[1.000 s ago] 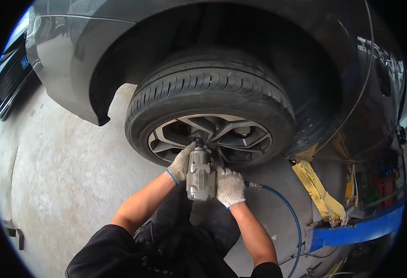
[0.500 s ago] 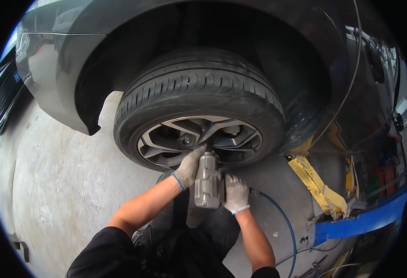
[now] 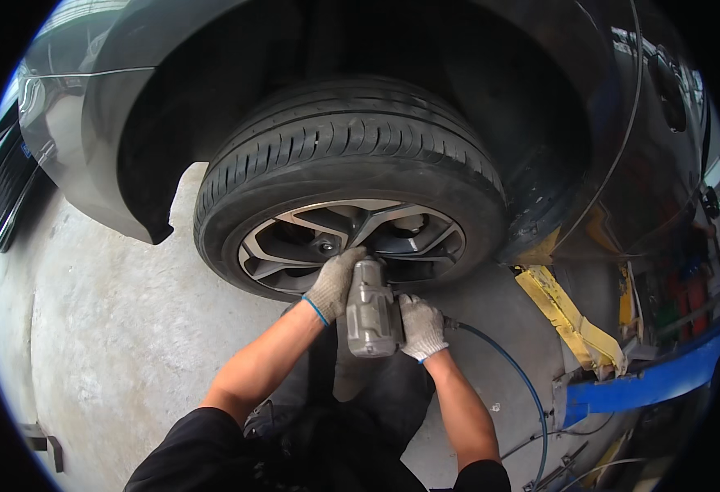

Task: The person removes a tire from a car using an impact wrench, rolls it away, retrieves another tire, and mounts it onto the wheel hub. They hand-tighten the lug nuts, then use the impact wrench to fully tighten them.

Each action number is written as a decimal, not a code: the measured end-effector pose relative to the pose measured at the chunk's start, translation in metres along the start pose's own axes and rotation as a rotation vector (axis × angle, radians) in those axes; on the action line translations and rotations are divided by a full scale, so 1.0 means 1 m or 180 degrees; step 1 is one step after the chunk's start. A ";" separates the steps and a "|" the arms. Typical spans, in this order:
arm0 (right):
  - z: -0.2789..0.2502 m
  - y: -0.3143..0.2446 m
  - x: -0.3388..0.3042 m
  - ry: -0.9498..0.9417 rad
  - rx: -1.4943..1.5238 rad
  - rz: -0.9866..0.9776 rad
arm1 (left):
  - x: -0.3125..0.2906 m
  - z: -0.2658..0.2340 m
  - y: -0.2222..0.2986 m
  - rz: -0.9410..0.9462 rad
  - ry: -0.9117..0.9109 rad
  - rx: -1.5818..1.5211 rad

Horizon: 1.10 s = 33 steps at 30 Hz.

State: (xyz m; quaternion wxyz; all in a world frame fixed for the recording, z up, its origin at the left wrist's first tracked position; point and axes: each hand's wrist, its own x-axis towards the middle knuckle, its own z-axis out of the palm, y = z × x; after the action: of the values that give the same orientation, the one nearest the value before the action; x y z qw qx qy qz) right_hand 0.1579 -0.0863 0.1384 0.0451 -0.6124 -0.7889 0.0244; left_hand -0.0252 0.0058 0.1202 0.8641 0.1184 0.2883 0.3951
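A grey air impact wrench (image 3: 373, 324) points at the hub of the car wheel (image 3: 352, 176). Its nose end and the spot where it meets the wheel are hidden behind my left hand and the tool body. Gloved and closed, my right hand (image 3: 423, 326) grips the wrench's handle on the right side. My left hand (image 3: 335, 284), also in a knit glove, lies along the front left of the wrench, its fingers curled at the nose and partly hidden. The wheel has a black tyre and a silver-and-black spoked rim; one dark lug hole (image 3: 325, 245) shows left of the hub.
A blue air hose (image 3: 517, 373) curves from the wrench handle down to the floor. The dark grey car body (image 3: 89, 123) arches over the wheel. At right are a yellow lift arm (image 3: 569, 316) and a blue beam (image 3: 647, 392). A dark car (image 3: 6, 193) stands far left.
The view has shifted slightly, and the wrench and both hands sit a little higher and further right in it. Both hands keep their places on the wrench.
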 end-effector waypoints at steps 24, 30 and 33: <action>0.081 -0.038 -0.007 -0.0167 -0.0076 0.0061 | -0.004 -0.086 -0.016 0.0188 0.0356 0.0260; 0.117 -0.030 -0.004 -0.0158 -0.0033 -0.0048 | 0.013 -0.093 -0.017 0.0893 0.1158 0.1170; 0.096 -0.038 0.003 -0.0326 -0.0039 0.0031 | -0.003 -0.082 -0.006 0.0527 0.0895 0.1075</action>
State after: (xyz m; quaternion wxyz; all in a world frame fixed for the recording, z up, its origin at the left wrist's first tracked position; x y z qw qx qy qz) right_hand 0.1103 -0.0911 0.0465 0.0008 -0.6144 -0.7873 0.0511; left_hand -0.0718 -0.0026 0.0523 0.7480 0.2284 0.4572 0.4234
